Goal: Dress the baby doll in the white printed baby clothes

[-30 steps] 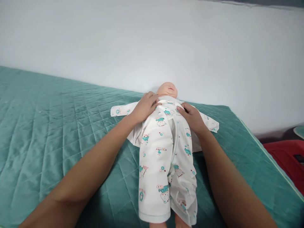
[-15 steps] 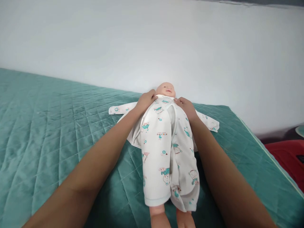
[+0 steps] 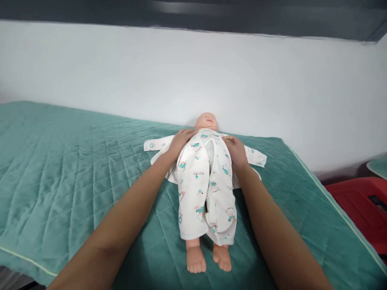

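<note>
Doll (image 3: 207, 122), its setting: on its back, head close to the pale wall (image 3: 90, 68), dark band (image 3: 193, 16) running above.
Green quilt (image 3: 75, 169): under the doll, reaching out to both sides; red object (image 3: 350, 201), not identified, past its right edge.
Long axis: runs away from the person, feet near, head far; doll straight ahead, between the two forearms (image 3: 133, 213). One hand at each flank, neither clearly nearer. That even straddle looks like the relation that counts.
Trousers (image 3: 193, 185): white, printed, drawn high over the doll's front, top edge near the neck, split open at the middle, hems above the ankles.
Shirt (image 3: 158, 143): matching white print, sleeves stretched outward, lower panels showing from beneath the trousers.
Left hand (image 3: 183, 141): laid along the upper flank, fingers fairly straight at the trouser edge; cannot tell whether cloth is pinched.
Right hand (image 3: 234, 147): fingers bent against the opposite edge; grasp or mere touch, cannot tell.
Feet (image 3: 196, 259): bare, soles and toes clear of the hems.
Changed since half a second ago: hands sit lower, off the neckline; view has shifted, so both feet show whole and more dark band appears.
</note>
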Demonstrator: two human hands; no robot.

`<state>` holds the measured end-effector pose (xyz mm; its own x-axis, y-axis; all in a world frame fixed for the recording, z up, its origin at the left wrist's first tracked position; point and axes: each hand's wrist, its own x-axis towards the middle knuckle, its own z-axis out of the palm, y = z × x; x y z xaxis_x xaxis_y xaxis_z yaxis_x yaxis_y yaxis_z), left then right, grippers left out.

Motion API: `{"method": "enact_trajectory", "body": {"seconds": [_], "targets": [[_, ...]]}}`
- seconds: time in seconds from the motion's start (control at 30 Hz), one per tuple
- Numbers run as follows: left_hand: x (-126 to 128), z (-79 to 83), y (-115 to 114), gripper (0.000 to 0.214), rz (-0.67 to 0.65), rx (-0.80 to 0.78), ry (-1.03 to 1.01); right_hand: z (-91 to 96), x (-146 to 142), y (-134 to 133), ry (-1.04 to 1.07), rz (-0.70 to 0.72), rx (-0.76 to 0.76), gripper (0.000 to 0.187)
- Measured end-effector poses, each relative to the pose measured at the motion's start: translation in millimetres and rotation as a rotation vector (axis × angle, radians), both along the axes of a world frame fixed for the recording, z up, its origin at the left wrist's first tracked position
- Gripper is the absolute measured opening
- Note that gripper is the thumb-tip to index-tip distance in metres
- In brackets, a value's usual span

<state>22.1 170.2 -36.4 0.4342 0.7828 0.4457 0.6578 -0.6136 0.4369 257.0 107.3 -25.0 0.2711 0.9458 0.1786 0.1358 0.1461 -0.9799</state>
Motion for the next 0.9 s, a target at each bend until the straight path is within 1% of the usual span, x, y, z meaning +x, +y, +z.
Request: {"method": "enact_trajectory", "body": {"seconds": [0.1,0.17,0.27,0.33,0.43,0.53,0.67,0.77,0.83,0.9], "targets": [[-7,-6.3,-10,0.046,-0.004,0.034,-0.011,-9.2,3,-8,0.038,0.005,0.037,0.037],[-13,-9.2,-20,0.047,-0.002,0.066,-0.005,-15.9,6,-14,0.006,-0.026,0.059,0.033],[-20,-11.9,-37,0.050,0.037,0.095,0.023,-23.3,11,-24,-0.074,-0.090,0.056,0.025],[-22,-12.4,-48,0.053,0.072,0.090,0.022,-24.3,13,-31,-0.118,-0.106,0.026,0.021],[-24,-10.5,-62,0.056,0.086,0.065,-0.006,-19.7,15,-41,-0.212,-0.101,-0.033,0.015],[-23,-5.5,-76,0.055,0.102,0.043,-0.019,-12.4,20,-47,-0.306,-0.046,-0.089,0.011],[-18,1.5,-88,0.044,0.251,0.036,0.008,-8.3,29,-47,-0.355,0.089,-0.132,0.017],[-13,3.1,-88,0.030,0.301,0.044,-0.006,-8.8,30,-46,-0.272,0.209,-0.172,0.027],[-12,2.7,-86,0.020,0.292,0.015,-0.080,-8.0,27,-47,-0.174,0.244,-0.210,0.032],[-12,2.4,-85,0.016,0.276,-0.025,-0.204,-5.2,21,-48,-0.067,0.275,-0.243,0.032]]}}
